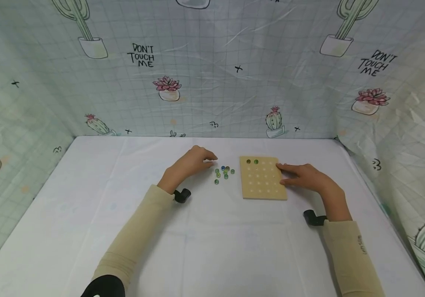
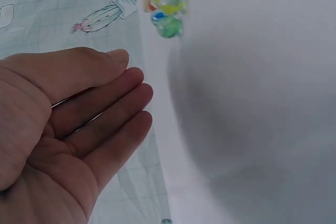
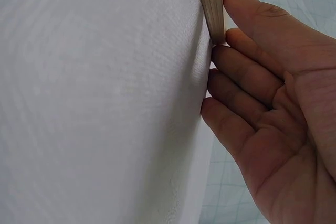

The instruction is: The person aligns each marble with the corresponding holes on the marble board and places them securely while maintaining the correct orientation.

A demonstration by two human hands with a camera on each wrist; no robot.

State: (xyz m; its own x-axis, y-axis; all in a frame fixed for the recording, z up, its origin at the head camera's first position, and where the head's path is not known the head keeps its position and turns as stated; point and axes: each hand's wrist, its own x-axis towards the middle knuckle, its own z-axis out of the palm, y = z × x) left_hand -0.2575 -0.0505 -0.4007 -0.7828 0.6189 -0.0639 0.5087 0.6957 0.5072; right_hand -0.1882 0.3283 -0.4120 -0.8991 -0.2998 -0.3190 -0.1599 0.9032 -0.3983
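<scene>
A square wooden board with rows of small round hollows lies flat on the table. Two marbles sit in its far row, toward the left corner. To the left of the board is a loose cluster of glass marbles, mostly green with a blue one among them. My left hand hovers just left of this cluster, thumb and fingers apart, with nothing visible between them; marbles appear beyond its fingertips in the left wrist view. With extended fingers, my right hand touches the board's right edge.
A white cloth covers the table. Behind it and at both sides hangs a curtain printed with cacti and lettering. Dark wrist-worn cameras stick out beneath the wrists.
</scene>
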